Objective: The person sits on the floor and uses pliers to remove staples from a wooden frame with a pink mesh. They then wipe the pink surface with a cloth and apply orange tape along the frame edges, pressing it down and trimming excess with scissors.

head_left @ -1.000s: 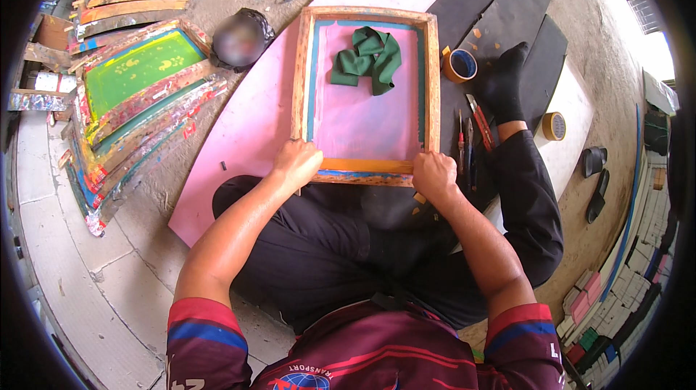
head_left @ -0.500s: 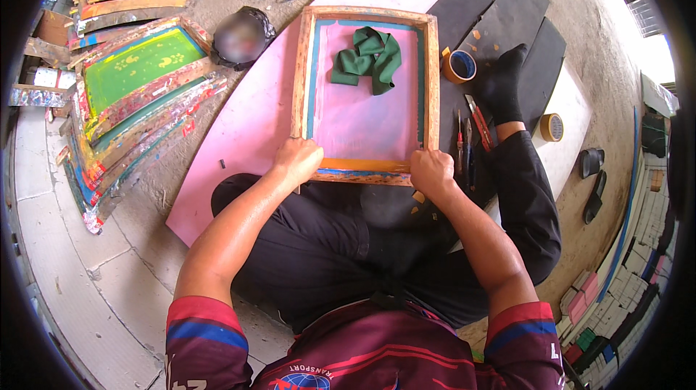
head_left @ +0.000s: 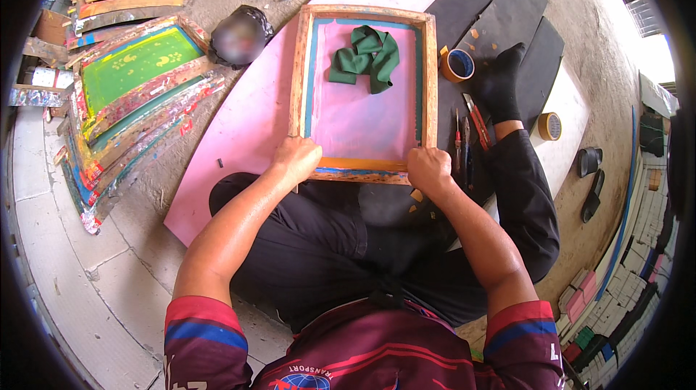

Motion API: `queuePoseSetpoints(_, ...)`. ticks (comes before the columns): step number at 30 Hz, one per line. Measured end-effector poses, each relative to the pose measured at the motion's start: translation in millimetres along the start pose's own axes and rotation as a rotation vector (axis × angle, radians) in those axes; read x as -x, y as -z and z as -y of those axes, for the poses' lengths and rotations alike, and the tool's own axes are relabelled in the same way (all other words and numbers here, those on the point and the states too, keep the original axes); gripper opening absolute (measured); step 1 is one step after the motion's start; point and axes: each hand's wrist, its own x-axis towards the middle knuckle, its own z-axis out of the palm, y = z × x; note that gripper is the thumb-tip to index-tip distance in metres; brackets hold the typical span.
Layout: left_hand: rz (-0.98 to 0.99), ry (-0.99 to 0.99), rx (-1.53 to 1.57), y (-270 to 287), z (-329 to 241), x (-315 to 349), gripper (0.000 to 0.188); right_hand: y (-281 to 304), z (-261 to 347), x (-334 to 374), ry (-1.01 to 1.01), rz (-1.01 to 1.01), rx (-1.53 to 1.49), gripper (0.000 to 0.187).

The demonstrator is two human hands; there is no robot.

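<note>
A wooden screen-printing frame (head_left: 296, 78) lies in front of me, with pale mesh stretched inside a blue-green border. My left hand (head_left: 299, 158) is closed around its near left corner. At the near right corner, my right hand (head_left: 430, 168) grips the same frame with fingers curled over the wood. A crumpled dark green strip of cloth (head_left: 366, 60) rests on the upper part of the mesh, apart from both hands. The undersides of my fingers are hidden.
A pink board (head_left: 246, 122) lies beneath, black sheets (head_left: 507, 9) at right. Near my right foot are a tape roll (head_left: 457, 65), a cutter knife (head_left: 476, 120) and slim tools. A second tape roll (head_left: 549, 127) sits farther right. Paint-stained frames (head_left: 145, 104) and a black bag (head_left: 241, 36) occupy the left.
Almost everything stays as it was. The whole view has shifted by a few pixels, and both hands keep their hold on the frame.
</note>
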Motion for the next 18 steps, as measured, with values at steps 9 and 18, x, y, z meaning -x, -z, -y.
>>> queuePoseSetpoints(9, 0.011, -0.005, -0.031, 4.1, -2.1, -0.5, 0.012, 5.1, 1.7, -1.2, -0.013, 0.049, 0.001, 0.011)
queuePoseSetpoints(18, 0.023, -0.008, -0.068, 7.2, -5.2, -1.4, 0.012, 1.4, 2.1, -6.4, -0.031, 0.084, 0.003, 0.011)
